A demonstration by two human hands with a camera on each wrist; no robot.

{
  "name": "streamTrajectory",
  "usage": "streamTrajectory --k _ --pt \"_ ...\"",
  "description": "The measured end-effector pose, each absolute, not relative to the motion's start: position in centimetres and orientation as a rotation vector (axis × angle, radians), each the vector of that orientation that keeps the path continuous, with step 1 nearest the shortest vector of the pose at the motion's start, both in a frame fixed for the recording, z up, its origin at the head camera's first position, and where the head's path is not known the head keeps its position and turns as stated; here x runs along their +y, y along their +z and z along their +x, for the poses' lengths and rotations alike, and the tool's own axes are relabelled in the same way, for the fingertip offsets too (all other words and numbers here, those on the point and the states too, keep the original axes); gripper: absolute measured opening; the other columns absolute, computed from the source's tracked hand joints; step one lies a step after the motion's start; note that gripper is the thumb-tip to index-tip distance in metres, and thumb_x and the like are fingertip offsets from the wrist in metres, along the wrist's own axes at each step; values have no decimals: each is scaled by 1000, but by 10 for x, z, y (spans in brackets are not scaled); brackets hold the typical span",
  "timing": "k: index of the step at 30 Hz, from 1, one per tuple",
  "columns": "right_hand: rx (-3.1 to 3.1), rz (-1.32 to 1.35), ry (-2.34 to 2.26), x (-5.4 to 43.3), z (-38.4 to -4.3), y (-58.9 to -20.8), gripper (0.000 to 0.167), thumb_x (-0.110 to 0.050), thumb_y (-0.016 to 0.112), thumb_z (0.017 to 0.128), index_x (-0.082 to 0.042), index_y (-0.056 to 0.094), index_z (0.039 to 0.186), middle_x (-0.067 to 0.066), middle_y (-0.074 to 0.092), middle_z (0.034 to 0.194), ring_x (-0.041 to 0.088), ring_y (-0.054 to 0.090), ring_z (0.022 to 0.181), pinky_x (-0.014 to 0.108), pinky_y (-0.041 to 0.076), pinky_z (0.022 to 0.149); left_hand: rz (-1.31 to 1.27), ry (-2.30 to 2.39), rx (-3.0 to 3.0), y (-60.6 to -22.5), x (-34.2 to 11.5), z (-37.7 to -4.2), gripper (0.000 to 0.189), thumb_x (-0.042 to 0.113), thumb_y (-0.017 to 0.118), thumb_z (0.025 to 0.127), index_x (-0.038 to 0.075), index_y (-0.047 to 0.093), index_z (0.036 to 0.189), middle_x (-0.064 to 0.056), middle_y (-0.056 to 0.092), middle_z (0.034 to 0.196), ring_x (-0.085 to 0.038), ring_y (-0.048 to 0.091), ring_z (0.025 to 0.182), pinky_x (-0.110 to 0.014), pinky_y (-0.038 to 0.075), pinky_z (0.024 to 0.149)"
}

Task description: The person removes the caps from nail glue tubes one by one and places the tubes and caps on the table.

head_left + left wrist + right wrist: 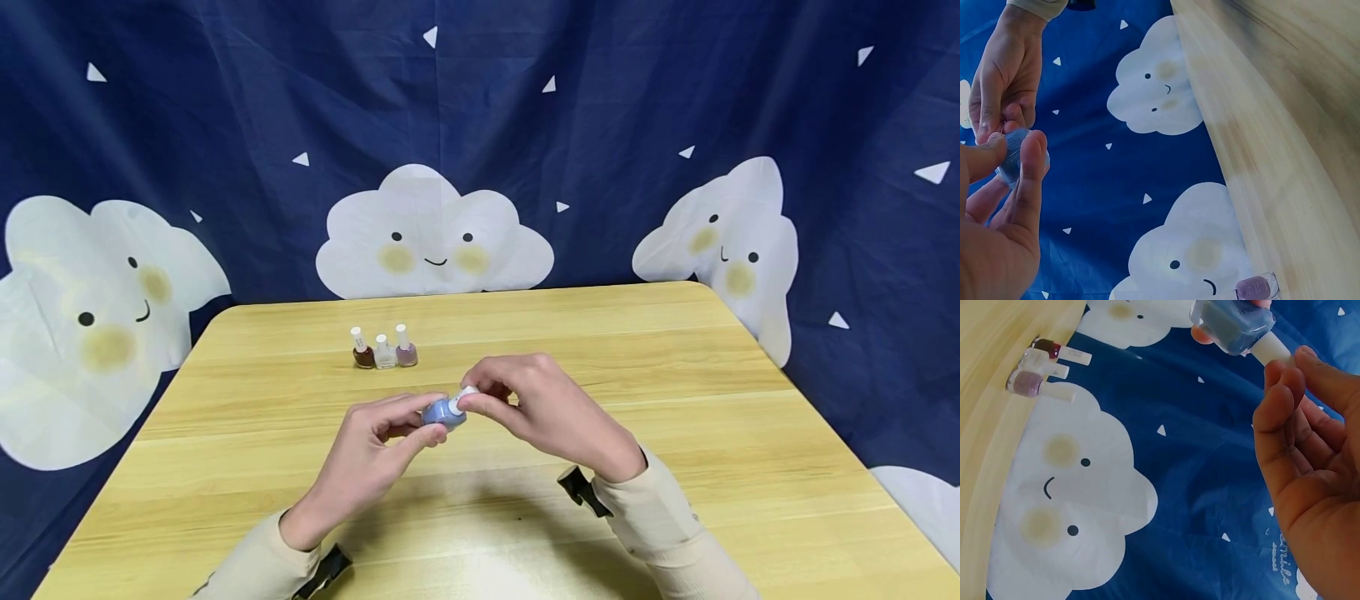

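Observation:
A bottle of blue nail polish [442,413] is held above the table between both hands, tilted with its white cap [1270,350] toward the right. My left hand [378,446] grips the glass body between thumb and fingers. With thumb and fingertips my right hand [536,408] pinches the cap, which sits against the bottle's neck. In the left wrist view the blue bottle [1017,153] is partly covered by the left fingers.
Beyond the hands, three more bottles stand side by side on the wooden table [675,367]: dark red polish [363,357], clear polish [385,357] and mauve polish [407,356], all with white caps. A blue curtain [600,125] with clouds hangs behind the table.

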State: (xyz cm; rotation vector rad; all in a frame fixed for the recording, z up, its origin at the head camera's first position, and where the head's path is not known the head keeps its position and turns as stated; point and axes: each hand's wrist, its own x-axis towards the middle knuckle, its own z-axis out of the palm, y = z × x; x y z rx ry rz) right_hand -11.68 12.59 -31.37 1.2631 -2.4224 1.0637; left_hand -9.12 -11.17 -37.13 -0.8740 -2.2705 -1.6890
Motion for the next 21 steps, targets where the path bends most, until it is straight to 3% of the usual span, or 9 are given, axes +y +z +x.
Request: streamTrajectory --k 13,21 --pt "-2395 1304 1036 126 -116 -313 6 -19 70 99 -14 70 96 -11 62 79 -1 52 68 18 49 58 -922 -1716 -2259 -370 -112 -91 30 1 74 93 3 73 122 -8 76 100 -20 74 77 -29 64 75" --pt "-2391 1341 1017 127 -116 -312 5 -18 70 99 -13 70 98 -8 65 82 -1 54 70 15 50 60 -927 -1739 -2268 -371 -113 -91 29 3 74 93 6 73 122 -5 75 102 -20 74 78 -31 65 75"
